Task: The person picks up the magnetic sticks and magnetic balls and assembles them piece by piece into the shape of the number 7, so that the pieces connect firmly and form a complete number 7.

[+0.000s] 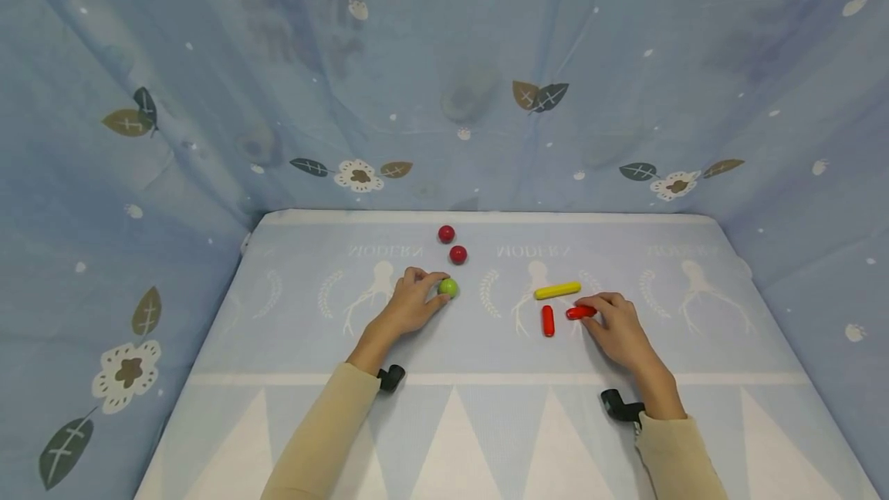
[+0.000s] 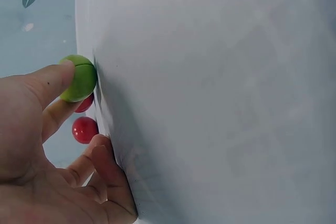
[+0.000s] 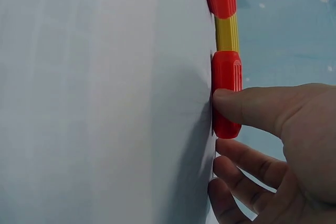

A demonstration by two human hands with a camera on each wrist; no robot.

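My left hand [image 1: 410, 307] pinches a small green ball [image 1: 450, 288] at the table surface. In the left wrist view the thumb lies across the green ball [image 2: 83, 81], which has a thin seam line, and the index finger is behind it. On the right, my right hand [image 1: 618, 334] pinches a short red stick [image 1: 576, 314] with rounded ends. Its thumb presses the ribbed side of the red stick [image 3: 226, 69] in the right wrist view. A second red stick [image 1: 548, 321] lies to its left, and a longer yellow stick [image 1: 558, 291] lies just behind both.
Two shiny red balls [image 1: 458, 255] sit behind the green one, near the table's back edge. A patterned cloth covers the table [image 1: 486, 346]. Blue curtains [image 1: 444, 83] hang at the back and both sides. Black wrist cameras [image 1: 392, 378] show below the hands.
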